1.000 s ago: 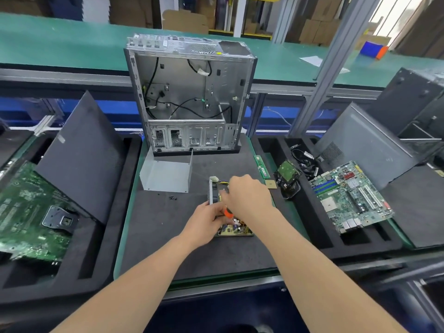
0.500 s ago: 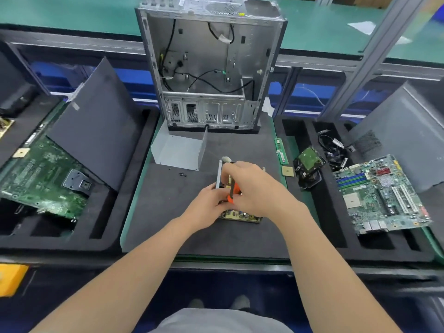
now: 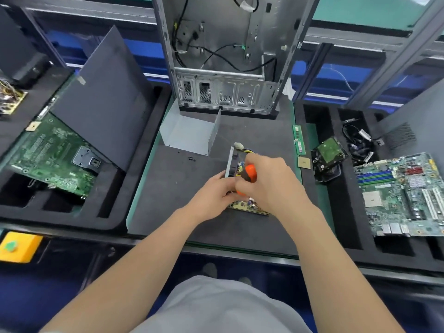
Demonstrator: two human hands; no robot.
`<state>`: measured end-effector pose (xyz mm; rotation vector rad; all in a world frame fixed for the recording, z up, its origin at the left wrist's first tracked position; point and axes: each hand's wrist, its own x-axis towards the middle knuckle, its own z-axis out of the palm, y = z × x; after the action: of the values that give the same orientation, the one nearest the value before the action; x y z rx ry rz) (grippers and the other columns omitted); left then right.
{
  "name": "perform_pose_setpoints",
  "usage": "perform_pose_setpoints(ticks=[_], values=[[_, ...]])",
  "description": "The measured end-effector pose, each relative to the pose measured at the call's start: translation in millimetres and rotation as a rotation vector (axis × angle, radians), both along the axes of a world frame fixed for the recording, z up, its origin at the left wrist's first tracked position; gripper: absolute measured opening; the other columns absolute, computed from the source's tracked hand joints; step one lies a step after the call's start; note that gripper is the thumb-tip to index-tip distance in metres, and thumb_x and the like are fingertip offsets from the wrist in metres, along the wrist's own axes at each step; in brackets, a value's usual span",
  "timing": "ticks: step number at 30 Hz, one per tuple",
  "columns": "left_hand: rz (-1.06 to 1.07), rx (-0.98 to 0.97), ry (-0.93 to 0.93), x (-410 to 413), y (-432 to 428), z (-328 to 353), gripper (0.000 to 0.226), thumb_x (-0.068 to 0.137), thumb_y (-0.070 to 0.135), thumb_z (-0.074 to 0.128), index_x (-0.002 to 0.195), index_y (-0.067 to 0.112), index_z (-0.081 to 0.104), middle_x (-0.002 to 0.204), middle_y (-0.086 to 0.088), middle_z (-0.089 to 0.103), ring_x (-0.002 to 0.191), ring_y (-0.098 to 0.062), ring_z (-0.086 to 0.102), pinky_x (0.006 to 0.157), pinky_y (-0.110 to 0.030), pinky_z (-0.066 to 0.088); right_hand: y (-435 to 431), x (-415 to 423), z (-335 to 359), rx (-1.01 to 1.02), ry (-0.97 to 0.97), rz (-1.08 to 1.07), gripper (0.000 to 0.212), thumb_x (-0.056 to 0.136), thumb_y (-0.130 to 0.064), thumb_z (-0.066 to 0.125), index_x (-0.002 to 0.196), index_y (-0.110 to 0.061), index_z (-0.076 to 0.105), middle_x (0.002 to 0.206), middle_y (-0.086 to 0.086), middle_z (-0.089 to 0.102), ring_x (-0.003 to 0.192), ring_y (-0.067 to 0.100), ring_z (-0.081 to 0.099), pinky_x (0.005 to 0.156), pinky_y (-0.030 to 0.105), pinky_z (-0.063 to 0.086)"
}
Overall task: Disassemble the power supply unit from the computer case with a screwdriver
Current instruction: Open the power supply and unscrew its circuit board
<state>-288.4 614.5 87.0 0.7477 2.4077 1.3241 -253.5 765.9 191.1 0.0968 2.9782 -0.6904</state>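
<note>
Right hand grips screwdriver above power supply unit; left hand grips its edge

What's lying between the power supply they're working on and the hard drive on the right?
Head view: a small square chip lies between the power supply and the hard drive, with a green memory stick just beyond it.

PSU: yellowish-board, grey-metal power supply unit, cover off, lies flat front-centre; grey side plate upright on its left.
Case: silver metal computer case, upright, side open, black cables inside, well behind PSU.
Driver: orange-and-black-handled screwdriver, over PSU, tip hidden.
</note>
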Motion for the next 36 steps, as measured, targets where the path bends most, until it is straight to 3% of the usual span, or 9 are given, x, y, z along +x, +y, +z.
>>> perform_pose_setpoints(ticks=[3,8,13,15,19,24,27,33,36], values=[[-0.051,-0.019,0.033,-2,-2,4,0.036,0.094,0.037,0.057,0.081,0.07,0.053,0.099,0.046,0.055,0.1,0.015,0.048,0.079,-0.003,0.037,0,0,10,-0.062,-0.078,0.059,0.015,0.075,-0.025,0.073,0.085,-0.026,0.061,0.078,-0.005,0.057,0.074,0.023,0.056,0.052,0.032,0.044],[-0.089,-0.012,0.09,1,-2,4,0.027,0.091,0.038,0.044,0.077,0.059,0.051,0.097,0.049,0.052,0.102,0.019,0.044,0.084,-0.015,0.036,-5,0,14,0.052,-0.146,0.141,0.016,0.081,-0.02,0.071,0.093,-0.03,0.066,0.097,-0.003,0.051,0.093,0.025,0.057,0.078,0.043,0.056],[-0.081,-0.028,0.062,-5,-5,-8,0.038,0.098,0.019,0.054,0.08,0.052,0.057,0.099,0.055,0.051,0.116,0.015,0.045,0.094,-0.035,0.046,-18,5,3,0.231,0.051,-0.104,0.046,0.089,-0.067,0.054,0.083,-0.022,0.049,0.07,-0.004,0.042,0.068,0.026,0.05,0.049,0.031,0.032],[-0.095,-0.035,0.057,-7,-6,-9,0.047,0.097,0.014,0.055,0.076,0.057,0.054,0.098,0.057,0.052,0.114,0.025,0.037,0.091,-0.024,0.038,-23,2,0,0.275,0.053,-0.208,0.058,0.093,-0.075,0.044,0.074,-0.02,0.044,0.064,-0.004,0.035,0.065,0.028,0.044,0.051,0.032,0.027],[-0.115,-0.027,0.045,-9,-7,-6,0.047,0.099,0.018,0.065,0.093,0.064,0.057,0.107,0.059,0.046,0.103,0.01,0.039,0.095,-0.027,0.038,-22,-2,-8,0.147,-0.007,-0.163,0.047,0.094,-0.054,0.056,0.067,-0.024,0.032,0.065,-0.003,0.043,0.06,0.025,0.044,0.051,0.031,0.026],[-0.15,-0.006,0.007,-5,-6,13,0.022,0.084,0.055,0.048,0.078,0.076,0.051,0.101,0.052,0.054,0.106,0.013,0.048,0.086,-0.001,0.034,-13,-4,-2,0.032,-0.078,-0.001,0.023,0.078,-0.034,0.067,0.076,-0.024,0.046,0.071,-0.001,0.051,0.058,0.019,0.044,0.049,0.027,0.029],[-0.16,-0.016,0.03,-6,-8,10,0.034,0.093,0.041,0.055,0.074,0.069,0.053,0.098,0.046,0.056,0.102,-0.004,0.048,0.083,-0.002,0.034,-11,-5,4,-0.005,-0.133,0.083,0.017,0.072,-0.026,0.073,0.079,-0.028,0.057,0.08,-0.003,0.056,0.072,0.024,0.055,0.054,0.029,0.042],[-0.14,-0.017,0.043,-7,-8,2,0.072,0.097,0.006,0.063,0.075,0.074,0.054,0.102,0.055,0.052,0.11,0.027,0.04,0.094,0.001,0.028,-11,-7,13,0.109,-0.157,0.256,0.017,0.077,-0.016,0.074,0.077,-0.031,0.067,0.085,-0.011,0.041,0.088,0.023,0.055,0.064,0.033,0.048],[-0.104,0.007,0.029,-7,-7,-1,0.065,0.096,0.008,0.063,0.077,0.069,0.054,0.101,0.049,0.053,0.101,0.004,0.049,0.085,-0.013,0.039,-13,-4,13,0.18,-0.068,0.176,0.017,0.081,-0.039,0.068,0.089,-0.025,0.062,0.086,-0.007,0.05,0.085,0.024,0.059,0.061,0.034,0.05]])
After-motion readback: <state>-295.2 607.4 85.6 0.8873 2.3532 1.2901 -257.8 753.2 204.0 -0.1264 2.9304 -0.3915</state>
